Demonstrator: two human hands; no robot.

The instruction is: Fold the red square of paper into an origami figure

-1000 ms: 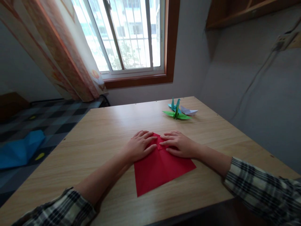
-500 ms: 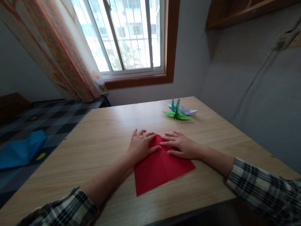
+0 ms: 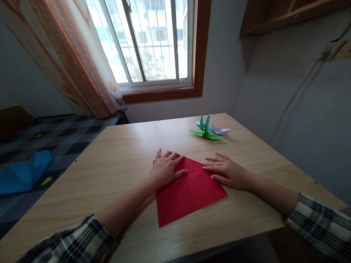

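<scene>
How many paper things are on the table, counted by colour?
Red: 1, the flat sheet under the left hand and right hand
Green: 1, a folded crane
Teal: 1, a folded figure
White: 1, a folded boat
Total: 4

No writing, label, brand, number or sign can be read anywhere in view. The red paper (image 3: pixel 189 191) near the window (image 3: pixel 148 40) is blank (plain colour, creases only).

Wooden table (image 3: pixel 115 157): red paper (image 3: pixel 189 193), origami figures (image 3: pixel 210 130)
</scene>
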